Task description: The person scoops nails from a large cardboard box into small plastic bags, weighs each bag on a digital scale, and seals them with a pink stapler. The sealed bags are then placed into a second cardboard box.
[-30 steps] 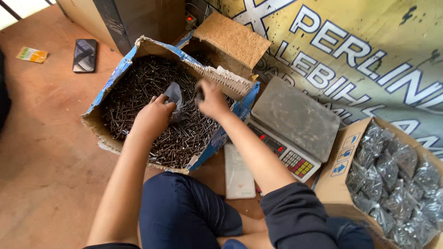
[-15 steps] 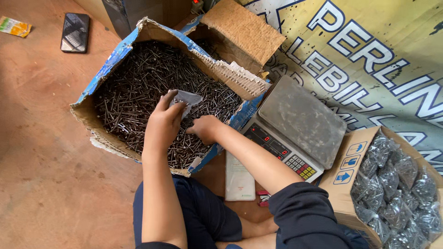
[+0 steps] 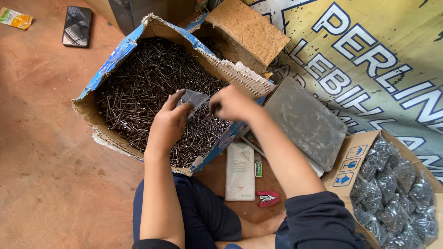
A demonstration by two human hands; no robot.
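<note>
Both grips are closed on one small clear plastic bag (image 3: 194, 97): left hand (image 3: 168, 124) pinching its lower edge, right hand (image 3: 233, 102) clamped on the right side, over the torn cardboard box (image 3: 106, 69) of dark nails (image 3: 143, 87) at centre-left. Compared with half a second back, the right hand has been lifted out of the nails up to the bag. Scale (image 3: 304, 121) buttons are hidden under the right forearm. The carton of bagged nails (image 3: 392, 184) is cut off at lower right. Counted: one phone (image 3: 77, 26), one red stapler (image 3: 267, 198).
</note>
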